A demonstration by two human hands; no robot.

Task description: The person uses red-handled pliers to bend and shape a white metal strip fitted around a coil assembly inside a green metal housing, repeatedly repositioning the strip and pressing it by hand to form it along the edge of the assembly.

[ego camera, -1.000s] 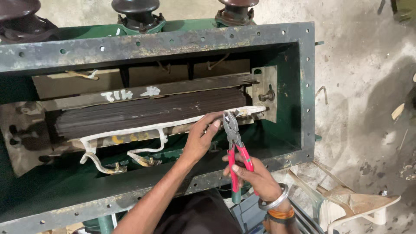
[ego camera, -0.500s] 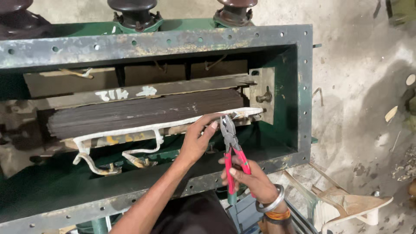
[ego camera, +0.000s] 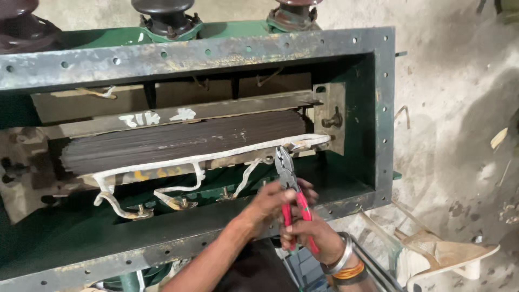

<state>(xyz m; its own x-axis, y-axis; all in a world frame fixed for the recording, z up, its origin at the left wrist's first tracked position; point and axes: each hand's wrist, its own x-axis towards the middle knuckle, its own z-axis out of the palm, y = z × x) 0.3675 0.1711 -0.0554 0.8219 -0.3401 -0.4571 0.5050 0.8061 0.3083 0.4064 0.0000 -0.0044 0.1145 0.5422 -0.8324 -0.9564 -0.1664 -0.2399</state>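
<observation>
Red-handled pliers (ego camera: 286, 176) point up, jaws just below the white-wrapped lead (ego camera: 216, 157) that runs along the dark laminated core (ego camera: 178, 140). My right hand (ego camera: 313, 235), with bangles at the wrist, grips the handles from below. My left hand (ego camera: 270, 203) is closed over the pliers just under the pivot. Both hands are over the front rim of the green metal tank (ego camera: 378, 108).
Thin white leads (ego camera: 178, 189) drop from the core to brass terminals (ego camera: 140, 211) on the tank floor. Dark insulators (ego camera: 165, 16) stand on the far rim. A bolt bracket (ego camera: 331, 116) sits at the core's right end. Broken white plastic (ego camera: 448, 254) lies on the dusty floor to the right.
My left hand has left the white lead and come down onto the pliers. The pliers have moved slightly down and back from the lead.
</observation>
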